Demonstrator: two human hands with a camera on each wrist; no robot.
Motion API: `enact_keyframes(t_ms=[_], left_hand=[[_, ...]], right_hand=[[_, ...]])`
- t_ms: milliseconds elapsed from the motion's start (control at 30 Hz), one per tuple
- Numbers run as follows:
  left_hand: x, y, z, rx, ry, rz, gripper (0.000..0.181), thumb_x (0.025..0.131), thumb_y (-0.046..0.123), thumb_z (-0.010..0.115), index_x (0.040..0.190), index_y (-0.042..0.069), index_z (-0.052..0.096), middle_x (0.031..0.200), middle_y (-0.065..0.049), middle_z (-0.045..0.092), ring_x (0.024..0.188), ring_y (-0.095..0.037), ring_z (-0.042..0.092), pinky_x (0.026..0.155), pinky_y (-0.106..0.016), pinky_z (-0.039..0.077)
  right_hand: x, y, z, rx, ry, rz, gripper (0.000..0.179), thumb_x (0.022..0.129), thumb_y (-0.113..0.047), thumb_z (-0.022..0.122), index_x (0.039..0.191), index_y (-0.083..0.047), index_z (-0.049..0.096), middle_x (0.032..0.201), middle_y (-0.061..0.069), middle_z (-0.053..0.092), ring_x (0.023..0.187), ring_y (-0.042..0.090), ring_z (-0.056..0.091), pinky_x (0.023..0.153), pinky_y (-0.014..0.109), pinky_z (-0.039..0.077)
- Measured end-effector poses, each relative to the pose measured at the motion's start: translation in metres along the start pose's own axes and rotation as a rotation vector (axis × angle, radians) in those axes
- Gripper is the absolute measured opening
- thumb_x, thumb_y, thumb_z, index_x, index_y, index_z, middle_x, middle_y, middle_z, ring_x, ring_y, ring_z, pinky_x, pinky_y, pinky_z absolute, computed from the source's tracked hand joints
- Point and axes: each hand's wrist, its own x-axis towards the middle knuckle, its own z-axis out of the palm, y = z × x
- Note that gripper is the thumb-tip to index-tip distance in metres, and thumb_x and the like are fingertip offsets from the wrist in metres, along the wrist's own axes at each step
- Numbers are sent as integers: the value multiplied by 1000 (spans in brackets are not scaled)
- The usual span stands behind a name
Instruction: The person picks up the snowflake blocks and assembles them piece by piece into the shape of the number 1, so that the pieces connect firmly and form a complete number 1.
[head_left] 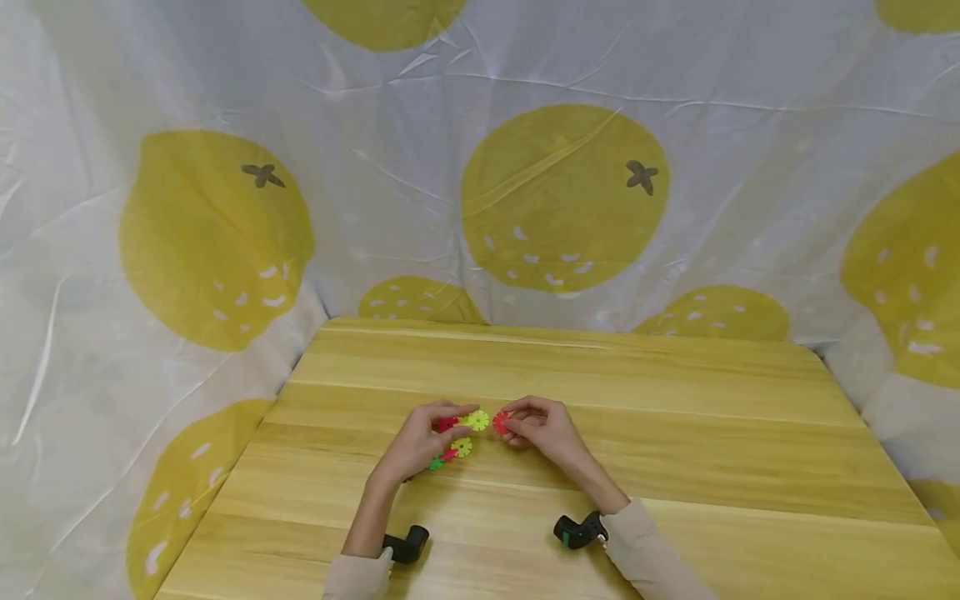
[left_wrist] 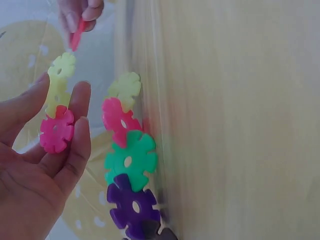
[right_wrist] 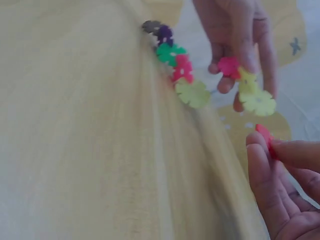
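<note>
My left hand (head_left: 455, 422) holds a small joined strip of flower-shaped plastic discs, a pink disc (left_wrist: 56, 129) with a yellow-green disc (left_wrist: 61, 67) beyond it, gripped between thumb and fingers just above the table. My right hand (head_left: 511, 422) pinches a single red disc (right_wrist: 265, 135), a short gap to the right of the strip's yellow-green end. Beneath my left hand a chain of discs lies on the wooden table (head_left: 675, 433): yellow-green (left_wrist: 125, 89), pink (left_wrist: 120, 121), green (left_wrist: 131, 159), purple (left_wrist: 134, 206) and a dark one at the end.
A white cloth with large yellow fruit prints (head_left: 562, 192) hangs behind and around the table. A black wrist camera mount sits on each forearm (head_left: 408, 543), (head_left: 579, 530).
</note>
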Motion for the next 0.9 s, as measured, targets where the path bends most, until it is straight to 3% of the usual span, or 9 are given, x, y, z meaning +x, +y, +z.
enact_keyframes(t_ms=[200, 333, 433, 567, 800, 900], left_hand=[[3, 1, 6, -37, 15, 15, 31, 95, 7, 75, 125, 11, 76, 117, -10, 72, 82, -15, 55, 65, -20, 47], [6, 1, 9, -131, 15, -26, 28, 95, 8, 75, 122, 8, 76, 121, -16, 71, 80, -17, 60, 63, -19, 47], [7, 0, 12, -235, 9, -61, 26, 96, 8, 74, 121, 5, 75, 123, -20, 70, 90, -29, 72, 71, -25, 57], [11, 0, 18, -309, 13, -60, 22, 96, 9, 74, 117, 1, 75, 119, -25, 72, 104, -41, 73, 84, -37, 62], [14, 1, 24, -300, 26, -41, 23, 95, 17, 76, 112, 2, 79, 113, -21, 76, 93, -22, 71, 85, -36, 60], [14, 1, 25, -312, 18, -30, 24, 94, 16, 77, 114, 2, 78, 117, -20, 76, 98, -20, 72, 86, -31, 60]], right_hand=[[-4, -8, -4, 72, 19, 8, 28, 98, -1, 69, 124, 10, 65, 98, 19, 73, 82, 19, 78, 78, 37, 64], [-5, -9, -4, 81, 24, 4, 30, 97, -2, 70, 124, 11, 65, 99, 20, 74, 83, 22, 78, 77, 36, 64], [-6, -9, -4, 101, 31, 10, 31, 97, -2, 70, 125, 11, 65, 97, 18, 74, 82, 20, 78, 77, 35, 64], [-7, -10, -4, 117, 32, 15, 31, 97, -2, 71, 125, 11, 65, 95, 12, 73, 81, 18, 78, 78, 37, 64], [-10, -11, -7, 60, 21, -22, 28, 97, -5, 72, 122, 7, 69, 99, 19, 72, 89, 35, 78, 81, 44, 63], [-13, -12, -9, 8, 18, -57, 25, 97, -7, 72, 120, 3, 72, 101, 23, 73, 93, 44, 75, 82, 47, 63]])
